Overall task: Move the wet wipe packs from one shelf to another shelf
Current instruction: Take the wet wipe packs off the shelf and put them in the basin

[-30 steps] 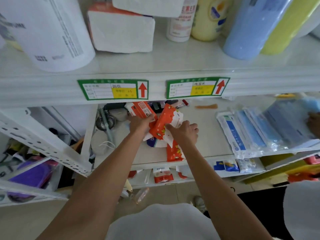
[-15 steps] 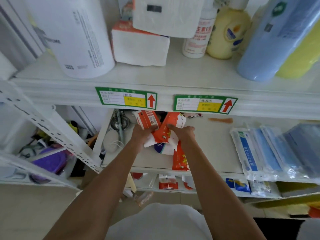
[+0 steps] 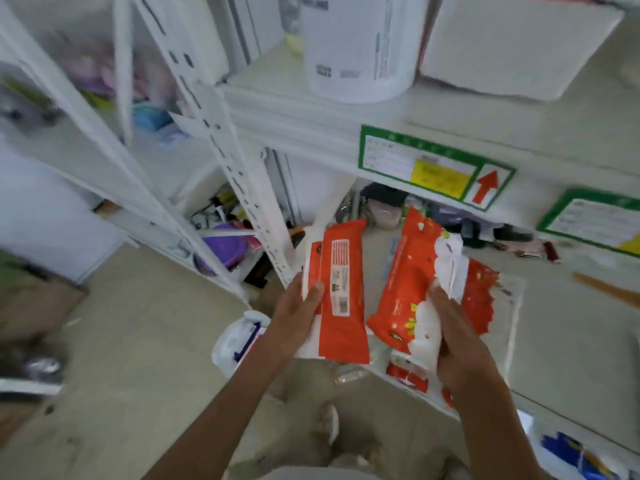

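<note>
My left hand (image 3: pixel 298 317) grips an orange and white wet wipe pack (image 3: pixel 341 292) by its left edge, back label facing me. My right hand (image 3: pixel 450 327) holds a second orange and white wet wipe pack (image 3: pixel 412 282) from below. Both packs are lifted in front of the middle shelf (image 3: pixel 571 341), near its left front corner. More orange packs (image 3: pixel 408 377) show on a lower shelf under my right hand.
The shelf above carries a large white tub (image 3: pixel 356 46) and a white box (image 3: pixel 519 43); green price labels (image 3: pixel 433 168) sit on its edge. A perforated white upright (image 3: pixel 242 174) stands left of my hands. A neighbouring rack at left holds a purple container (image 3: pixel 223 245).
Both hands have pulled back out of the middle shelf, each with a pack, and the packs have moved apart. My view has swung left and blurred.
</note>
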`<state>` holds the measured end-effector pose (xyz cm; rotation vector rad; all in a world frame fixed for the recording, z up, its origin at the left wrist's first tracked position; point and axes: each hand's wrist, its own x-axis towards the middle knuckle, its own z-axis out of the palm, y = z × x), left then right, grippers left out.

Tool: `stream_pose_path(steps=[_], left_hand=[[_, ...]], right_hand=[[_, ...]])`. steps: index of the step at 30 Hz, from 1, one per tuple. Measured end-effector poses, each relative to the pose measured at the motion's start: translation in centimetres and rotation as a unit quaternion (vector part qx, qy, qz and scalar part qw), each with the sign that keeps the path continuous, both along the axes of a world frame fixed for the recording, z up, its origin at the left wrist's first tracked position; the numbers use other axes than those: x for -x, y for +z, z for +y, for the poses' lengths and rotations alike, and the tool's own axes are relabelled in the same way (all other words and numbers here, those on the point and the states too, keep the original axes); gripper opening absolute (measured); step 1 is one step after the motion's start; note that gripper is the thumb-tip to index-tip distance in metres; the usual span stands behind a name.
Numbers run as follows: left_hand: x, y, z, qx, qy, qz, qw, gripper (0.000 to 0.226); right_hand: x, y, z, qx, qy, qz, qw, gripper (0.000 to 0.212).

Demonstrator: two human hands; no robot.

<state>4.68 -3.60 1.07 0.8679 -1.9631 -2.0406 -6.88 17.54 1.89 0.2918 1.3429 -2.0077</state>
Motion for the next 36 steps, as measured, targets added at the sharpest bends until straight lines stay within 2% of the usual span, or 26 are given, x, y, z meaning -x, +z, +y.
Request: stream_pose_path(steps=[4,7,10,16,19,23,25,28,29,30,33,36], left_hand=[[-7.6,-1.0,-1.8,0.06,-0.006,-0.063,0.996,0.047],[-12.0,-3.0,-4.2,0.036,-0.037,-0.078,0.996,0.035],[-15.4,-5.2,-7.5,-0.038,-0.073,-0.11,0.991,0.037],[-22.3,-12.1,-19.1,-0.078,-0.106,-0.134,0.982,0.044],[-24.8,-14.9,-26.0,-0.13,-0.07,-0.162,0.976,0.044],[-24.2,-19.2,-33.1,-0.092,-0.059,-0.229,0.967,0.022],[-22.9,-22.3,-35.4,-0.101,-0.07,-0.243,0.962,0.029],[-21.1,-26.7,-37.1,-0.096,-0.09,-0.25,0.959,0.068],[-20.6,-28.6,-37.5,-0.094,-0.092,-0.25,0.959,0.075],[-20.2,-30.7,-37.8,-0.09,-0.097,-0.251,0.959,0.071],[-19.4,-34.7,-38.3,-0.079,-0.085,-0.248,0.962,0.041],[-18.5,-38.6,-38.8,-0.071,-0.101,-0.248,0.961,0.005]], right_hand=[[-6.3,-1.1,-3.9,-0.002,0.106,-0.043,0.993,0.064],[-10.7,-1.8,-7.1,0.0,0.149,-0.059,0.987,0.051],[-14.6,-3.1,-10.5,-0.038,0.159,-0.05,0.985,0.045],[-21.4,-10.4,-19.6,-0.068,0.065,-0.104,0.99,0.044],[-24.3,-15.4,-24.2,-0.068,-0.003,-0.149,0.986,0.053],[-25.1,-21.7,-30.5,-0.071,-0.035,-0.177,0.981,0.055],[-25.0,-25.3,-33.0,-0.07,-0.036,-0.182,0.98,0.053],[-24.4,-30.3,-36.0,-0.074,-0.023,-0.189,0.979,0.045],[-24.0,-32.0,-36.7,-0.084,-0.023,-0.186,0.979,0.043],[-23.7,-33.9,-37.4,-0.098,-0.026,-0.184,0.978,0.043],[-23.0,-38.0,-38.5,-0.134,-0.049,-0.189,0.972,0.044],[-22.3,-42.0,-38.7,-0.197,-0.075,-0.193,0.958,0.029]])
